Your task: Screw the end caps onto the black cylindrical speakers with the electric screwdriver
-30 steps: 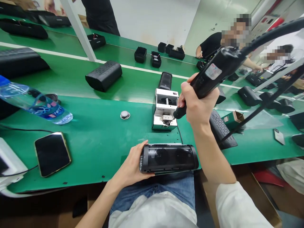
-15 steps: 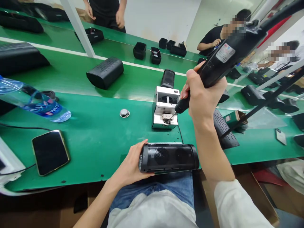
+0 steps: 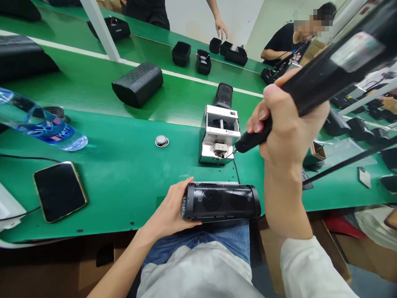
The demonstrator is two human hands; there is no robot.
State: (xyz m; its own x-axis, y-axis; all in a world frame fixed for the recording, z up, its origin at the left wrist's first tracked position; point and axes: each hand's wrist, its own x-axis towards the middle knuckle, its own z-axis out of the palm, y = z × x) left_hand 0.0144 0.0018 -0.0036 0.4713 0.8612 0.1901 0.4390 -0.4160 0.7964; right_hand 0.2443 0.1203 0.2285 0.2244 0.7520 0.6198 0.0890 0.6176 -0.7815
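Note:
My left hand (image 3: 172, 207) grips the left end of a black speaker housing (image 3: 221, 203), which lies lengthwise at the table's front edge with two round perforated patches facing up. My right hand (image 3: 288, 120) is wrapped round a black electric screwdriver (image 3: 322, 78), held slanting up to the right. Its thin bit points down-left and reaches the front of a white screw feeder (image 3: 219, 134), close by the small metal block there. Whether a screw sits on the bit is too small to tell.
A round metal-rimmed part (image 3: 161, 141) lies left of the feeder. At the left are a phone (image 3: 60, 191) and a water bottle (image 3: 43, 124). Black housings (image 3: 138, 85) stand on the green line behind. A dark bar (image 3: 347, 162) slants across the right. Co-workers are across the line.
My right hand and the screwdriver have shifted right, and the tool tilts flatter, its bit now at the feeder's right side. My left hand still holds the housing. A co-worker's hand reaches toward far housings.

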